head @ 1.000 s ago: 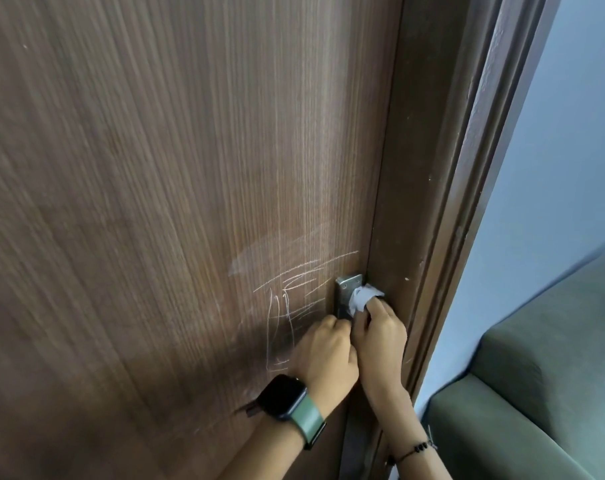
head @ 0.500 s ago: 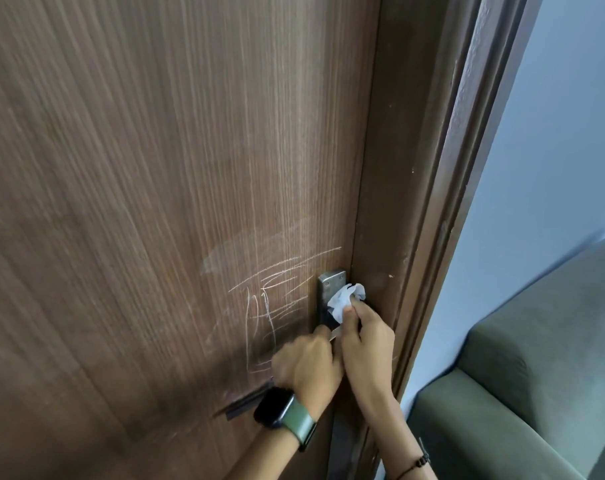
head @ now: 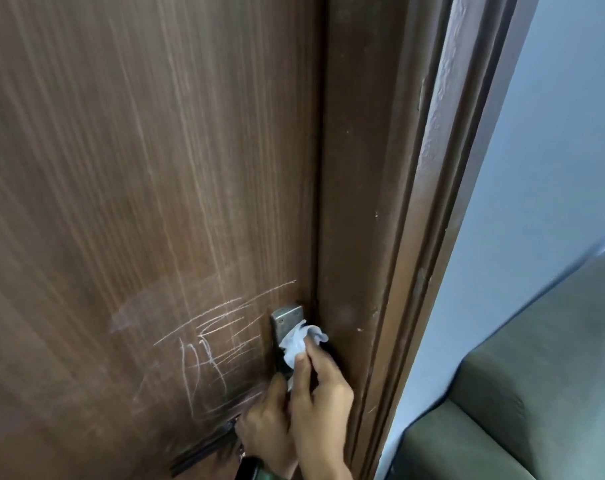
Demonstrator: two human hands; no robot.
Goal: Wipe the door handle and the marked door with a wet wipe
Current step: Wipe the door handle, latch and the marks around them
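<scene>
Pinching a crumpled white wet wipe (head: 299,342) between thumb and curled fingers (head: 303,370), the right hand (head: 320,407) presses it against the metal plate of the door handle (head: 284,329), near the door's right edge. The wipe bunches over the plate's lower right part, its top left corner bare. The left hand (head: 264,433) sits just beside and touching the right one, lower down, fingers curled inward at the handle's lever; I cannot tell how firmly it grips. White scribbled marks (head: 211,344) cover the brown door (head: 121,202) left of the handle, with a pale smear above them. A green sofa (head: 536,393) stands past the door frame (head: 398,237).
</scene>
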